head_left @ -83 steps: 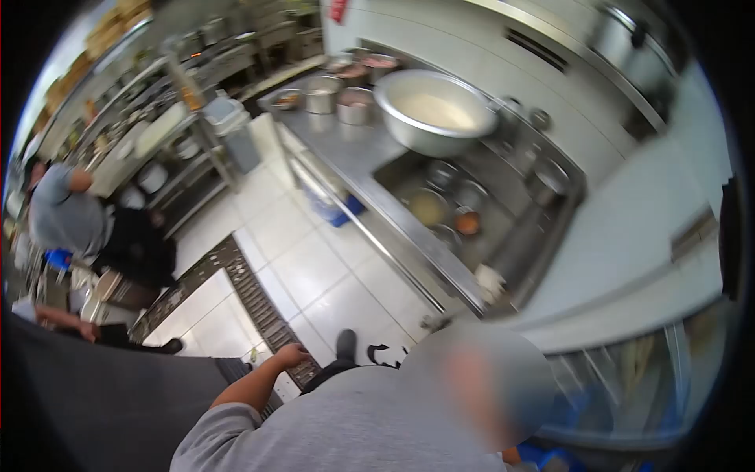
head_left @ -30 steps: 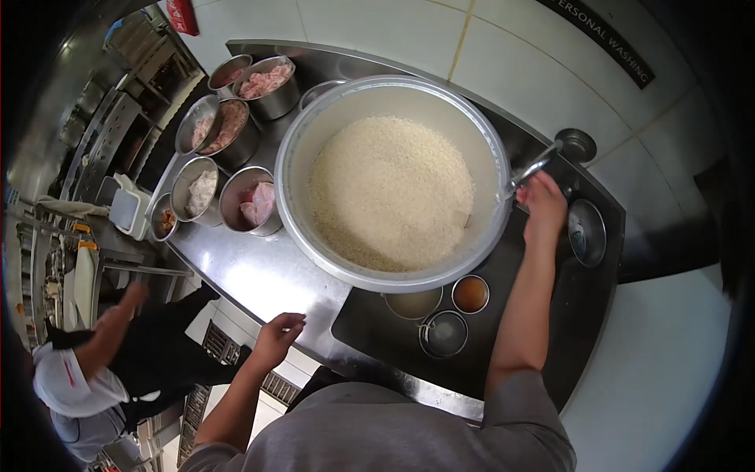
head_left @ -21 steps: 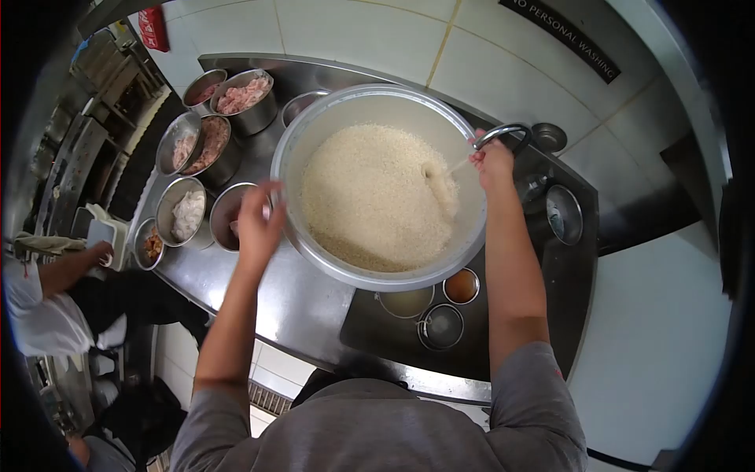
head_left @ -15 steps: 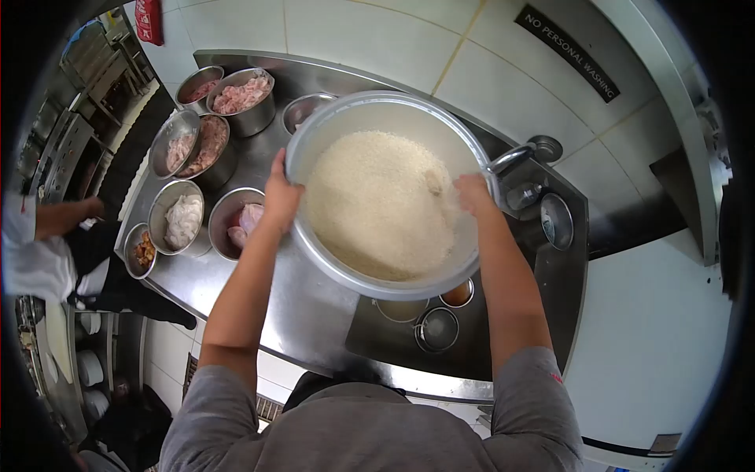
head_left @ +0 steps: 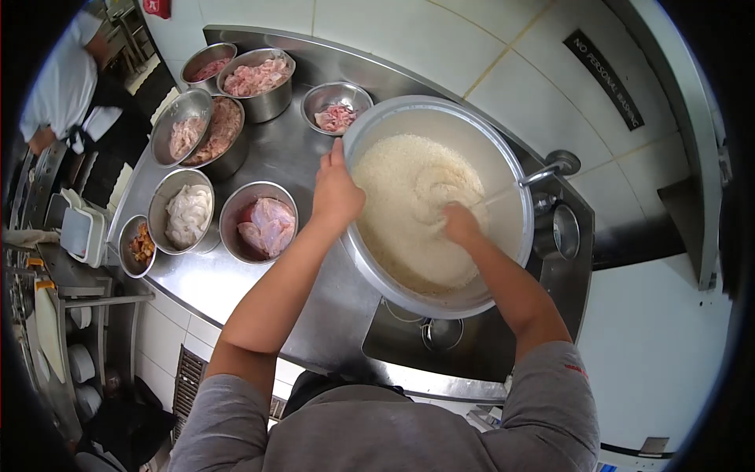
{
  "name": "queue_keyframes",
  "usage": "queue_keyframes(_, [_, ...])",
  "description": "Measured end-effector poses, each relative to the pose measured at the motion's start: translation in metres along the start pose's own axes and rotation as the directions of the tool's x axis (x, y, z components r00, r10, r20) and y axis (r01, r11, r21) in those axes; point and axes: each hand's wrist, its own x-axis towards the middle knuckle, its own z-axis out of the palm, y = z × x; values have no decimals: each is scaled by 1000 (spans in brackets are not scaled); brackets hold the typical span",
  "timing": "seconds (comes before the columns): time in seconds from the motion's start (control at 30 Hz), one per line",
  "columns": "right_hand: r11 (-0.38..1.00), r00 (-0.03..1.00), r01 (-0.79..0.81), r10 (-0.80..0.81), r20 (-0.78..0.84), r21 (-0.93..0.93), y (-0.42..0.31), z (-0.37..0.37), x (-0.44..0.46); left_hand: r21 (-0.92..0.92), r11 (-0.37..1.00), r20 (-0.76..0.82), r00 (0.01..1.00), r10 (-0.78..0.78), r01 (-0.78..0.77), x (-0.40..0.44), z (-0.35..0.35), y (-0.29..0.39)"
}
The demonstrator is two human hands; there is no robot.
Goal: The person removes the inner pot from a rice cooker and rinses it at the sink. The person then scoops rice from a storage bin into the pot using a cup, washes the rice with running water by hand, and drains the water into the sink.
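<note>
A large metal pot [head_left: 366, 240] of pale rice grains [head_left: 409, 169] stands partly over the sink, tilted a little. My left hand [head_left: 336, 189] grips its left rim, fingers wrapped on the edge. Inside the pot, my right hand [head_left: 460, 224] dips into the rice and cloudy water; its fingertips are hidden. Water runs in a thin stream from the faucet [head_left: 541, 175] at the pot's right side. Left of the pot stand a metal container of raw meat [head_left: 267, 228] and a small bowl of meat pieces [head_left: 336, 116].
More metal containers of meat, one with white pieces [head_left: 189, 216], line the counter's left. A small bowl of orange-brown pieces [head_left: 140, 248] is at its edge. The sink [head_left: 472, 346] lies below the pot. Another person [head_left: 75, 86] stands at upper left.
My left hand went from hanging free to the pot's rim. My right hand left the faucet and entered the rice. The pot has shifted right over the sink, and water now runs into it.
</note>
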Motion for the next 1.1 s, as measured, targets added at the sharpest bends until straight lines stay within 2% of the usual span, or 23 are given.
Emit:
queue_keyframes(0.03, [997,997,-69,70,-33,32,37,11,22,65,997,11,999,-34,34,3,1,6])
queue_keyframes(0.07, [932,968,-239,250,-6,270,63,7,47,131,989,22,997,-72,68,7,2,10])
queue_keyframes(0.1, [780,908,-393,413,71,487,78,1,70,129,989,18,997,-79,76,9,1,11])
queue_keyframes(0.17, [459,937,-153,349,-19,875,51,-14,90,102,993,32,997,-69,65,10,4,12])
queue_keyframes(0.23, [666,894,-366,445,48,651,-20,-46,113,105,992,7,998,-67,66,11,7,11])
queue_keyframes(0.3, [915,935,-256,316,-162,311,-89,-55,110,115,991,-12,998,-65,66,11,7,11])
queue_keyframes(0.37, [997,997,-9,15,-79,76,-121,-43,95,110,993,-12,999,-44,45,11,6,11])
queue_keyframes(0.4, [997,997,-13,19,-73,81,-121,-40,73,113,993,-5,999,-46,46,10,8,11])
queue_keyframes(0.47, [971,974,228,-228,-9,67,-125,-45,8,116,993,-29,999,-37,40,11,9,10])
queue_keyframes(0.53, [962,950,270,-258,178,-44,-93,-43,-19,113,993,-43,999,-23,28,9,10,9])
queue_keyframes(0.6, [968,967,249,-247,61,-16,-30,-17,-13,113,993,-63,998,-5,12,7,11,10])
queue_keyframes(0.67, [988,998,-41,49,-50,152,27,-15,16,166,985,-47,998,-32,39,7,11,12])
queue_keyframes(0.73, [966,972,-135,173,-161,220,65,-41,50,162,986,-53,998,-40,48,6,10,15])
queue_keyframes(0.8, [891,947,-84,210,-242,445,70,-52,92,173,984,-48,998,-38,46,6,11,17])
queue_keyframes(0.87, [619,962,-40,235,-136,785,19,-70,115,173,984,-57,998,-37,46,8,13,15])
queue_keyframes(0.9, [596,993,-72,115,4,800,-9,-69,138,183,982,-60,998,-35,45,8,14,13])
queue_keyframes(0.93, [710,995,-78,104,5,700,-51,-69,139,173,984,-67,997,-31,42,9,16,11])
queue_keyframes(0.97, [854,986,-70,137,-94,516,-100,-73,123,160,986,-75,997,-29,41,10,16,9])
queue_keyframes(1.0, [941,989,92,-48,-138,326,-130,-66,114,164,986,-76,997,-32,44,11,14,8])
queue_keyframes(1.03, [961,963,248,-232,-136,120,-147,-55,100,159,987,-78,997,-13,25,11,14,7])
queue_keyframes(1.1, [922,921,388,-387,-43,13,-157,-36,50,143,990,-69,998,1,9,10,15,7])
